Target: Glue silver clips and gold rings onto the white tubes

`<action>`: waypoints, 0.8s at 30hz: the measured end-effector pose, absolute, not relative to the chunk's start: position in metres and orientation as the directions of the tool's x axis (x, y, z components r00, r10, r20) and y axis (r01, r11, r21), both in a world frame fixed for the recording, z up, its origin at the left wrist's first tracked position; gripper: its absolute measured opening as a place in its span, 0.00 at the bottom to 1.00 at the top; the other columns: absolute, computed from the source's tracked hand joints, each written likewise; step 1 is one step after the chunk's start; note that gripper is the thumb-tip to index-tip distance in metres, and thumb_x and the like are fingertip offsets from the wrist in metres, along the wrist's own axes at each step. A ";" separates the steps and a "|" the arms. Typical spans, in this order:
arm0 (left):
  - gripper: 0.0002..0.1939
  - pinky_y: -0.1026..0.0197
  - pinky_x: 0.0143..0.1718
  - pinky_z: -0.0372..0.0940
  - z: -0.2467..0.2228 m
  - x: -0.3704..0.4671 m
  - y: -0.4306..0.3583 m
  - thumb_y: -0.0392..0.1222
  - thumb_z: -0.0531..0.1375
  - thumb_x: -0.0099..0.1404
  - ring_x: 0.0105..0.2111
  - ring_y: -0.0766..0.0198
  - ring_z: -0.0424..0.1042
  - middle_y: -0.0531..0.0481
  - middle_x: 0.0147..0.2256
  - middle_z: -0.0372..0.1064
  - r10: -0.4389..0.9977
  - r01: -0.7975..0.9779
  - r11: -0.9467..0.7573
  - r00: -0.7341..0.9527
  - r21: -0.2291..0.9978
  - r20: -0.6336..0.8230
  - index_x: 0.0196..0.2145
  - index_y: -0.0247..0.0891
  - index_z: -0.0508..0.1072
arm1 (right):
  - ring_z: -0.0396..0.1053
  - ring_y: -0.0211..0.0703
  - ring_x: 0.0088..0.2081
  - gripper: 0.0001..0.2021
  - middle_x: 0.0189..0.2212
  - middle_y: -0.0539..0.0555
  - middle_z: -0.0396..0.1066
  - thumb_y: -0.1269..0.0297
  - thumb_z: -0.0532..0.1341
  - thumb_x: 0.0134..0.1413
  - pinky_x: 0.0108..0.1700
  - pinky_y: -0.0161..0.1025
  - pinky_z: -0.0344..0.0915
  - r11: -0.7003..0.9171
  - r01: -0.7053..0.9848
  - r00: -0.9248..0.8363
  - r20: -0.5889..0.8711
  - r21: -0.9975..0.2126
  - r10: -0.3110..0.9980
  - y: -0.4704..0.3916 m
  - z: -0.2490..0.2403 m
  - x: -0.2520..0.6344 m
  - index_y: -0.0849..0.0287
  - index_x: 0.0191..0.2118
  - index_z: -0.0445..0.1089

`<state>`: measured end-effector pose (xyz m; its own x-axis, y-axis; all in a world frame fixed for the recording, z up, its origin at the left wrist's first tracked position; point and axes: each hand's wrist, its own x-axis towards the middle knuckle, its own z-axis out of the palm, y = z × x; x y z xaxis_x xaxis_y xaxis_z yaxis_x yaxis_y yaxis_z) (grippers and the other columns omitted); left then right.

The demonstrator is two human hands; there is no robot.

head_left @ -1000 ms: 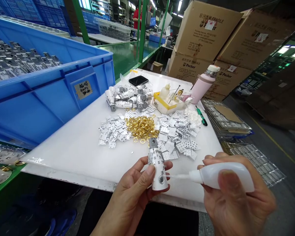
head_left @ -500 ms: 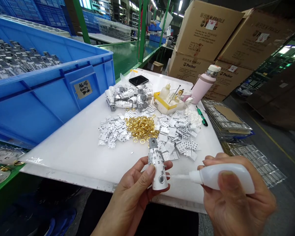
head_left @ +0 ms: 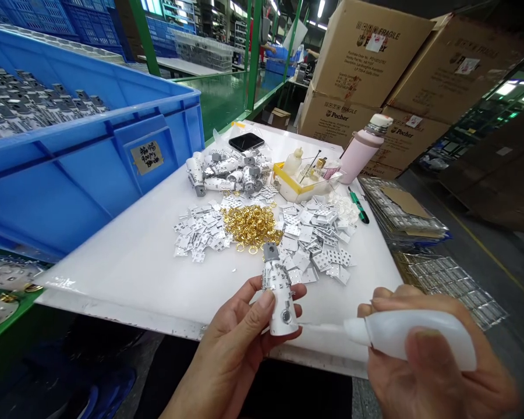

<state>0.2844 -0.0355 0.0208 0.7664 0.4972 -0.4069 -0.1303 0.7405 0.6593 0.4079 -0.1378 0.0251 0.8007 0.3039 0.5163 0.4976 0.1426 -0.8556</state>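
Observation:
My left hand (head_left: 240,326) is closed around a white cylindrical model part (head_left: 279,297) with a grey block at its top, held upright above the table's front edge. My right hand (head_left: 436,361) squeezes a translucent white squeeze bottle (head_left: 419,334). The bottle's thin nozzle points left, its tip close to the lower right side of the part; whether it touches, I cannot tell. Beyond my hands lie a pile of gold rings (head_left: 252,226), small white plates on the left (head_left: 203,230) and more white plates on the right (head_left: 314,233).
Similar white parts (head_left: 227,171) are heaped behind the rings, near a black phone (head_left: 246,142). A yellow-edged tray (head_left: 292,185) holds small bottles. A pink bottle (head_left: 362,151) and green cutter (head_left: 358,205) stand along the right. A blue crate (head_left: 91,163) borders the left; cartons (head_left: 353,64) rise behind.
My right hand and the squeeze bottle have shifted right and slightly down, the nozzle tip moving lower along the part. My left hand and the part have barely moved.

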 end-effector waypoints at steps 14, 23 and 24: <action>0.17 0.59 0.45 0.67 0.017 0.284 -0.037 0.48 0.57 0.69 0.46 0.58 0.68 0.42 0.49 0.74 0.507 -0.137 0.738 0.759 0.660 -0.409 0.50 0.35 0.72 | 0.71 0.53 0.35 0.15 0.26 0.56 0.70 0.50 0.66 0.52 0.29 0.42 0.65 0.020 0.596 0.759 0.572 -0.803 0.311 -0.141 0.024 0.409 0.58 0.28 0.74; 0.15 0.60 0.44 0.69 0.017 0.283 -0.036 0.47 0.58 0.68 0.45 0.58 0.69 0.43 0.48 0.75 0.507 -0.148 0.750 0.755 0.645 -0.416 0.46 0.36 0.76 | 0.69 0.44 0.31 0.13 0.27 0.53 0.68 0.52 0.69 0.47 0.29 0.38 0.67 0.242 0.365 0.856 0.426 -0.899 0.292 -0.133 0.027 0.417 0.57 0.26 0.76; 0.14 0.60 0.44 0.69 0.018 0.283 -0.036 0.47 0.59 0.67 0.45 0.58 0.70 0.43 0.48 0.75 0.511 -0.156 0.753 0.750 0.639 -0.420 0.44 0.36 0.77 | 0.68 0.41 0.28 0.13 0.25 0.52 0.67 0.52 0.68 0.49 0.26 0.36 0.65 0.301 0.279 0.872 0.372 -0.912 0.318 -0.133 0.028 0.424 0.58 0.27 0.76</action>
<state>0.2827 -0.0356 0.0181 0.7502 0.5110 -0.4196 -0.1555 0.7531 0.6392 0.4238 -0.1332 0.0275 0.8719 0.3182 0.3722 0.2792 0.3015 -0.9117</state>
